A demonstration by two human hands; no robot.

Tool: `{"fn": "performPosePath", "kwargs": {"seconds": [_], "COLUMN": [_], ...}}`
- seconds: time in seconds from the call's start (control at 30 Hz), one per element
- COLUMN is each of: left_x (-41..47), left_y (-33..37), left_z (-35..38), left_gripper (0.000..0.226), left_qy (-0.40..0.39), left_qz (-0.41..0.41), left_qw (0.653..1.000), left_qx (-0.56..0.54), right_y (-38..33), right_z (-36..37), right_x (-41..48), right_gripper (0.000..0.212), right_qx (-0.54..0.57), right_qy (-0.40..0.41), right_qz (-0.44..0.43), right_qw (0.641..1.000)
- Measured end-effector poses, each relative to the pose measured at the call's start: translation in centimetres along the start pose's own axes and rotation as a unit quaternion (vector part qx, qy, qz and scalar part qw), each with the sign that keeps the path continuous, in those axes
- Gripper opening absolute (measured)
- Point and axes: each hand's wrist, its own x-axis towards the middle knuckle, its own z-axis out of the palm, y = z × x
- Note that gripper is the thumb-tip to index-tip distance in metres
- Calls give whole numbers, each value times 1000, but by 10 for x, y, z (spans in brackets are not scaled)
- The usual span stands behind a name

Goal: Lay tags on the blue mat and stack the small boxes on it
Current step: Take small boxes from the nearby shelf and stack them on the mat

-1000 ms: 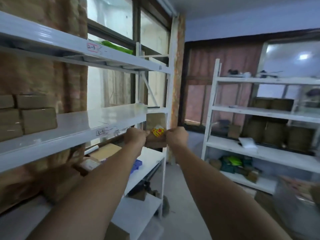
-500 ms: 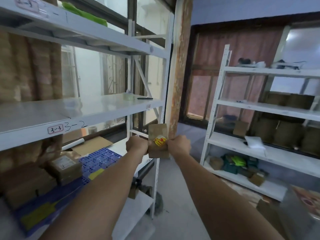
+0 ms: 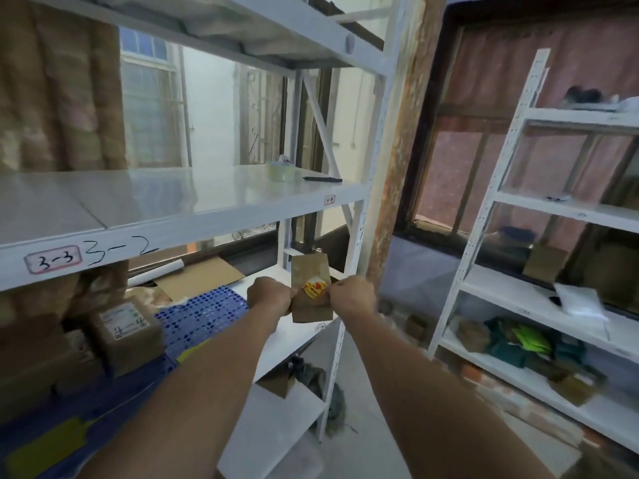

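The box is gripped on both sides by the left hand and right hand, up in the air. The mat lies lower, to the left. The box should be brought down flat and set softly by the other box.

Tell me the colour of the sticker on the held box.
Sticker: yellow with red, on the brown box; head view.
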Motion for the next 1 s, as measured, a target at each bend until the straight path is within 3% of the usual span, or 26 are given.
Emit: {"fn": "performPosePath", "kwargs": {"seconds": [0.2, 0.37, 0.53, 0.73, 0.93, 1.0], "left_x": [75, 114, 166, 145, 148, 148], "left_y": [-33, -55, -105, -133, -164, -168], "left_z": [-22, -70, -122, -182, -229, -238], "left_gripper": [42, 27, 32, 26, 28, 15], "left_qy": [35, 97, 157, 246, 227, 231], "left_qz": [-33, -65, -113, -139, -194, -190], "left_qw": [999, 993, 980, 954, 929, 927], "left_qx": [-23, -15, -49, -95, -217, -228], "right_y": [-27, -66, -103, -148, -171, -174], "right_z": [77, 143, 198, 272, 327, 343], "right_x": [40, 47, 36, 11, -27, -38], "right_gripper": [19, 21, 23, 30, 32, 34], "right_qx": [-2, -7, -4, 25, 43, 42], "right_qy": [-72, -138, -206, -303, -378, -391], "right_qz": [-25, -79, -131, -205, -230, -244], "right_qw": [997, 987, 970, 930, 896, 886]}}
